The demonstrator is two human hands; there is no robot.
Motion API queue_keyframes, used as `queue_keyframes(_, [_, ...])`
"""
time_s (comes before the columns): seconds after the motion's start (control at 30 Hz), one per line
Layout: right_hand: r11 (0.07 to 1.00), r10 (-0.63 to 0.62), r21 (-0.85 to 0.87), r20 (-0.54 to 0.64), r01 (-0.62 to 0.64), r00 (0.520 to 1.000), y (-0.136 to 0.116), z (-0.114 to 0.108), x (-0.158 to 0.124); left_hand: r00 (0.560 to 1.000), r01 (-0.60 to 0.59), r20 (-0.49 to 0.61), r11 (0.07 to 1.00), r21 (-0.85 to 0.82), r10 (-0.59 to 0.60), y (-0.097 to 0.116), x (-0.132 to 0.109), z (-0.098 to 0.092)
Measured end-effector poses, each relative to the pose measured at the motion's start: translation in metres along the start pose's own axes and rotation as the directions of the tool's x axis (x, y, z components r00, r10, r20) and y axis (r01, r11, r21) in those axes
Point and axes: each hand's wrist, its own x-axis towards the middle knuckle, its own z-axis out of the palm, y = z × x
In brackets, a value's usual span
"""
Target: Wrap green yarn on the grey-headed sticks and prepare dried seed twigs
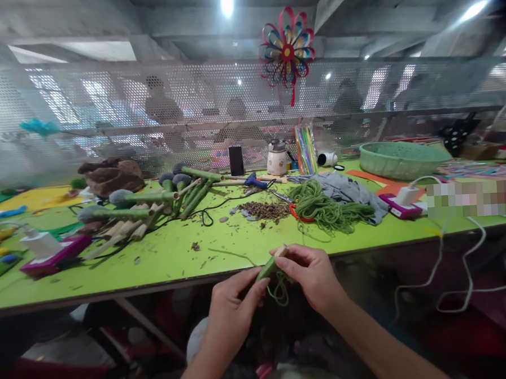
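A short wooden stick (266,268), wrapped in green yarn with a pale bare end, is held between both hands just beyond the table's front edge. My left hand (236,303) pinches its lower left end between thumb and fingers. Around the upper right end, the fingers and thumb of my right hand (310,274) are closed. Loose loops of green yarn (279,293) dangle under the stick between the hands. One strand trails back onto the green table (172,267). A tangled heap of green yarn (334,205) lies farther back, with red-handled scissors (299,212) partly beneath it.
Green-wrapped sticks with grey fuzzy heads (130,199) are piled at left. Brown shreds (266,210) and a blue glue gun (256,182) lie mid-table. Grey cloth (341,187), a green basin (404,159) and purple power strips (400,206) stand around. White cables hang at right.
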Motion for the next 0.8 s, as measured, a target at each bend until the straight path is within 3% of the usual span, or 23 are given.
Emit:
queue_keyframes(0.13, [0.999, 0.006, 0.043, -0.026, -0.005, 1.000, 0.000, -0.001, -0.002, 0.970, -0.163, -0.145, 0.963, 0.214, 0.196, -0.002, -0.003, 0.007])
queue_keyframes(0.23, [0.996, 0.019, 0.084, -0.037, -0.016, 0.999, 0.001, -0.001, -0.005, 0.954, -0.191, -0.186, 0.954, 0.229, 0.236, 0.002, -0.004, 0.012])
queue_keyframes(0.3, [0.996, 0.005, 0.088, -0.030, -0.002, 1.000, 0.000, -0.002, -0.007, 0.980, -0.156, -0.103, 0.976, 0.152, 0.173, 0.010, -0.003, 0.010])
queue_keyframes(0.37, [0.997, -0.020, 0.074, -0.015, 0.021, 1.000, -0.001, -0.003, -0.008, 0.993, -0.058, 0.109, 0.998, 0.039, 0.053, 0.019, -0.001, 0.006])
queue_keyframes(0.43, [0.998, -0.034, 0.053, -0.005, 0.034, 0.999, -0.002, -0.005, -0.008, 0.955, 0.061, 0.292, 0.998, -0.029, -0.050, 0.026, 0.001, 0.002])
queue_keyframes(0.47, [0.999, -0.033, 0.043, -0.003, 0.033, 0.999, -0.002, -0.005, -0.008, 0.945, 0.096, 0.318, 0.995, -0.039, -0.079, 0.027, 0.002, 0.000])
queue_keyframes(0.53, [0.999, -0.030, 0.019, 0.001, 0.030, 1.000, -0.002, -0.006, -0.006, 0.963, 0.100, 0.253, 0.995, -0.020, -0.092, 0.025, 0.003, -0.001])
queue_keyframes(0.63, [0.999, -0.030, -0.012, 0.001, 0.030, 1.000, -0.002, -0.006, -0.004, 0.998, -0.007, 0.064, 0.996, 0.094, 0.001, 0.014, 0.001, 0.003])
queue_keyframes(0.73, [0.999, -0.028, -0.025, -0.015, 0.028, 0.999, -0.001, -0.006, -0.005, 0.981, -0.126, -0.115, 0.967, 0.222, 0.155, 0.005, -0.002, 0.011])
queue_keyframes(0.8, [0.999, -0.036, -0.029, -0.022, 0.036, 0.999, -0.001, -0.006, -0.006, 0.962, -0.147, -0.192, 0.958, 0.245, 0.196, 0.004, -0.003, 0.014])
